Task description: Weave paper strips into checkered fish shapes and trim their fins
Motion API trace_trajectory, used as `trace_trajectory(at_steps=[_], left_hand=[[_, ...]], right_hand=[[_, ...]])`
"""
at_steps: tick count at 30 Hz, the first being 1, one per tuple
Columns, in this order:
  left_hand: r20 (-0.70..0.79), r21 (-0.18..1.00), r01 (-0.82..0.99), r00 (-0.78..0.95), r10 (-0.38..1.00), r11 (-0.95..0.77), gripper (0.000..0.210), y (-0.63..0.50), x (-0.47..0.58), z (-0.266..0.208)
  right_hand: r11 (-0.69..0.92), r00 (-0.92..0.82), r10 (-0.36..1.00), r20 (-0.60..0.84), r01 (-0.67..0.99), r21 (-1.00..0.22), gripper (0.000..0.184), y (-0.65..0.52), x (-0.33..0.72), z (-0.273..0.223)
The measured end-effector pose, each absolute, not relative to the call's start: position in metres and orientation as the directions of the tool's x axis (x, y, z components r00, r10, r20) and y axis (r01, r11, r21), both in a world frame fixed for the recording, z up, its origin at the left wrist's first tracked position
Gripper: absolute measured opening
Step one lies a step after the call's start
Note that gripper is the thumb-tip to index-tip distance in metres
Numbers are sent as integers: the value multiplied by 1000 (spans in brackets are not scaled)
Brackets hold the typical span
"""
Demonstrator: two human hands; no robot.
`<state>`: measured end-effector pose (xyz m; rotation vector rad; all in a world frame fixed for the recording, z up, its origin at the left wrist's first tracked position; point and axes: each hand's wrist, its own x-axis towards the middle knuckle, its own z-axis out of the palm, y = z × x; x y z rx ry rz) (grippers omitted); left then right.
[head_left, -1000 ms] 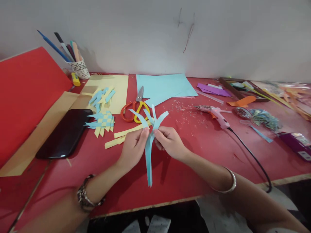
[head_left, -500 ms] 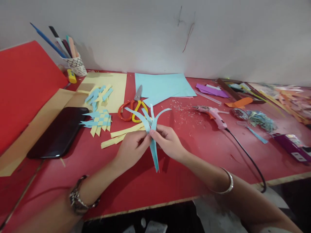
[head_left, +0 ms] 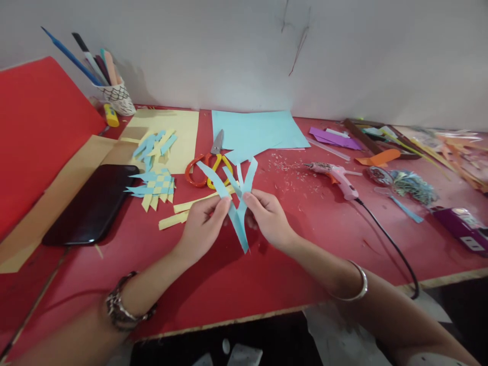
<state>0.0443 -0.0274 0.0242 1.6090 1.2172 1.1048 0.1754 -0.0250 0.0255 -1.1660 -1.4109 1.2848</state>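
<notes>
Between my hands is a piece of light blue paper (head_left: pixel 238 223) cut into several strips that fan out at the top and come together in a point below. My left hand (head_left: pixel 204 226) pinches the left strip between thumb and fingers. On the other side, my right hand (head_left: pixel 269 216) grips the right-hand strips the same way. Just beyond the hands lie scissors (head_left: pixel 216 147) with red and yellow handles, blades pointing away. Yellow paper strips (head_left: pixel 173 220) rest beside my left hand, partly behind it. A woven blue and yellow paper piece (head_left: pixel 156 185) lies farther left.
A black phone (head_left: pixel 91 206) lies at the left, near a patterned pen cup (head_left: pixel 117 97). Light blue paper (head_left: pixel 259 129) and yellow paper (head_left: pixel 179 134) lie by the wall. At right are a pink glue gun (head_left: pixel 337 178) with its cord, a purple stapler-like object (head_left: pixel 459 226) and paper scraps.
My hands have moved slightly apart, spreading the blue strips into a wider V. The paper's lower tip has risen a little, and the right strip now stands straighter.
</notes>
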Motion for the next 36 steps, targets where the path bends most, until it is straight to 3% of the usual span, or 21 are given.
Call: trace_trajectory(at_steps=[7, 15, 23, 30, 36], left_hand=[[164, 898, 325, 382, 910, -298, 25, -27, 45, 26], [286, 841, 375, 304, 909, -390, 34, -28, 43, 22], [230, 913, 317, 120, 966, -256, 35, -30, 48, 24], [192, 914, 283, 330, 924, -291, 33, -27, 48, 24], [246, 887, 344, 213, 946, -308, 38, -29, 48, 21]], right_hand=[[57, -128, 991, 46, 85, -995, 32, -24, 177, 26], [108, -235, 970, 58, 206, -973, 30, -27, 176, 25], [96, -161, 985, 64, 198, -975, 33, -27, 174, 25], [119, -114, 988, 101, 166, -979, 34, -25, 176, 24], [195, -232, 964, 130, 285, -939, 32, -27, 174, 25]])
